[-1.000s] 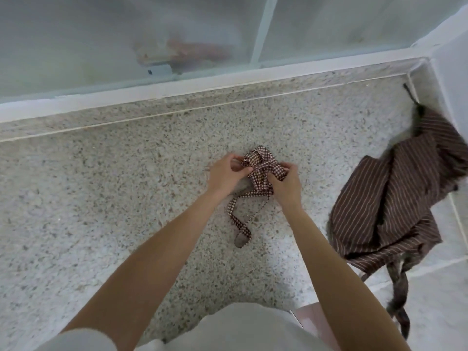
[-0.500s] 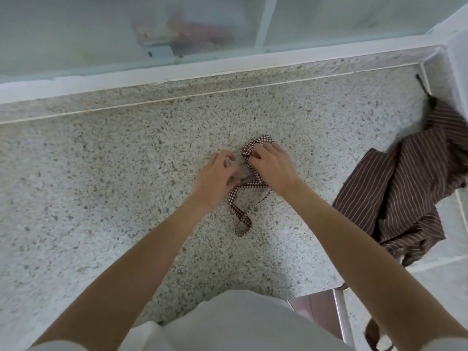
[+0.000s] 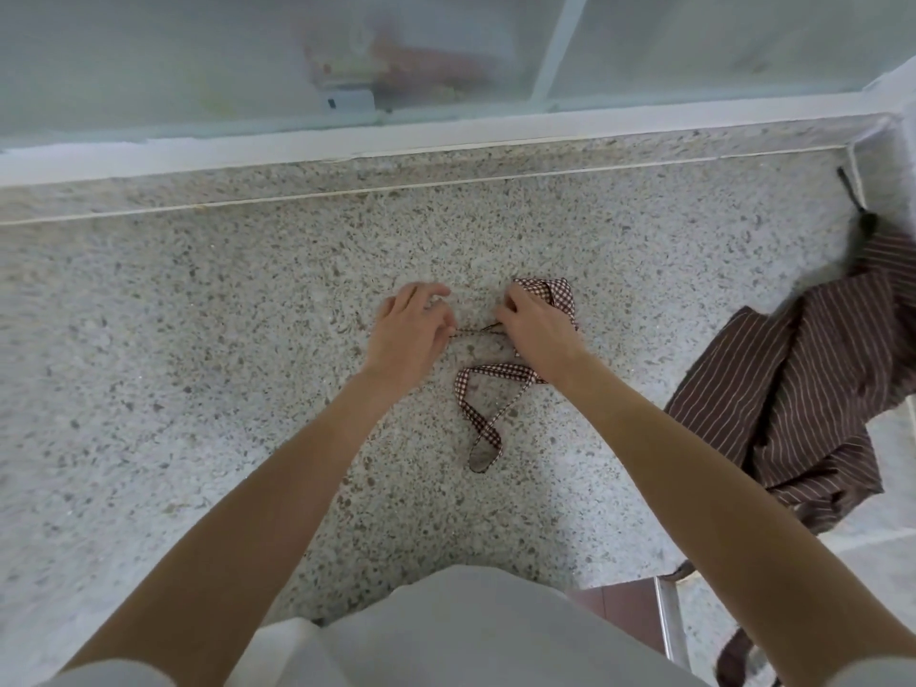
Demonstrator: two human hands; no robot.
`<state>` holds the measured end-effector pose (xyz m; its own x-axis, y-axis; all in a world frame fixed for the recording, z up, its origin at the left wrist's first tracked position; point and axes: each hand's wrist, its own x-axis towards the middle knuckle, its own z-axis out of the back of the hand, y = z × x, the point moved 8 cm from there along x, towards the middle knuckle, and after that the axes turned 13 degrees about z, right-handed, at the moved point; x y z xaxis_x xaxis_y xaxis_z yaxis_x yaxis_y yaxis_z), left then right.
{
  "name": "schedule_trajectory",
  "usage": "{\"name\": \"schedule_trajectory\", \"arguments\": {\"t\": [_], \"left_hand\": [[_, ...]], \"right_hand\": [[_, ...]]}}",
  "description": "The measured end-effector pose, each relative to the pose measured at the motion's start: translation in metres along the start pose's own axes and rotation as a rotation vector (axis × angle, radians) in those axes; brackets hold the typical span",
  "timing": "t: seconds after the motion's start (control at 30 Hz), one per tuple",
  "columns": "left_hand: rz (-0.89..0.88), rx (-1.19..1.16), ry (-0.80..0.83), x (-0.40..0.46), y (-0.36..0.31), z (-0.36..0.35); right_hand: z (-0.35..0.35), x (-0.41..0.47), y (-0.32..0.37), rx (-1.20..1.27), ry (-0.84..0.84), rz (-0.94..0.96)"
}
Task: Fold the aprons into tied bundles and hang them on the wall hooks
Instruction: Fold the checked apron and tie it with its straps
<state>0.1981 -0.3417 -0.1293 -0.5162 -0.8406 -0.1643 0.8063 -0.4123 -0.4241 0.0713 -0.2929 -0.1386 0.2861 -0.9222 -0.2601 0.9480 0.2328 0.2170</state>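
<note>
A small bundle of brown-and-white checked apron [image 3: 555,296] lies on the speckled stone counter [image 3: 198,389], mostly covered by my right hand [image 3: 538,334], which grips it. One checked strap [image 3: 483,414] loops toward me from under that hand. A second strap runs taut and edge-on between my hands. My left hand [image 3: 411,334] pinches its end, a hand's width left of the bundle. A brown apron with thin white stripes [image 3: 803,399] lies crumpled at the right.
A frosted sliding window [image 3: 446,52] with a white sill runs along the back of the counter. A white wall [image 3: 897,141] closes the right end. My pale clothing fills the bottom, with a metal-edged opening [image 3: 664,627] at the lower right.
My hands have drawn apart: the left moved left, pulling a strap taut, while the right stays over the checked bundle. The camera shifted a little.
</note>
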Motion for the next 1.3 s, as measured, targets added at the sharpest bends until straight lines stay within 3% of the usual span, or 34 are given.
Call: {"name": "schedule_trajectory", "arguments": {"t": [0.17,0.27,0.43,0.5,0.57,0.63,0.73,0.83,0.93,1.0,1.1,1.3], "left_hand": [[0.192,-0.08,0.056,0.022,-0.01,0.004],[0.362,-0.364,0.093,0.034,-0.014,0.009],[0.374,-0.883,0.132,0.031,-0.03,0.009],[0.541,-1.031,0.118,0.024,-0.011,-0.009],[0.64,-0.988,0.212,0.018,-0.002,-0.027],[0.535,-0.781,0.333,0.018,-0.008,-0.036],[0.403,-0.713,0.348,0.018,-0.021,-0.034],[0.299,-0.589,0.258,0.025,-0.028,-0.027],[0.294,-0.605,0.327,0.025,-0.028,-0.033],[0.274,-0.684,0.391,0.02,-0.027,-0.042],[0.264,-0.676,0.364,0.016,-0.03,-0.045],[0.408,-0.794,0.381,0.018,-0.024,-0.048]], "right_hand": [[0.013,0.001,0.002,0.185,-0.174,0.005],[0.016,0.003,-0.001,0.301,-0.213,-0.02],[0.02,0.001,-0.02,0.615,-0.324,-0.261],[0.017,-0.002,-0.026,0.799,-0.336,-0.324],[0.016,-0.003,-0.029,0.878,-0.321,-0.325],[0.018,-0.004,-0.028,0.899,-0.288,-0.292],[0.022,-0.004,-0.027,0.855,-0.273,-0.231],[0.024,-0.006,-0.023,0.78,-0.258,-0.189],[0.029,-0.007,-0.022,0.683,-0.261,-0.144],[0.041,-0.007,-0.018,0.366,-0.285,-0.088],[0.053,-0.005,0.002,-0.088,-0.381,0.039],[0.038,-0.009,-0.004,0.005,-0.447,0.0]]}}
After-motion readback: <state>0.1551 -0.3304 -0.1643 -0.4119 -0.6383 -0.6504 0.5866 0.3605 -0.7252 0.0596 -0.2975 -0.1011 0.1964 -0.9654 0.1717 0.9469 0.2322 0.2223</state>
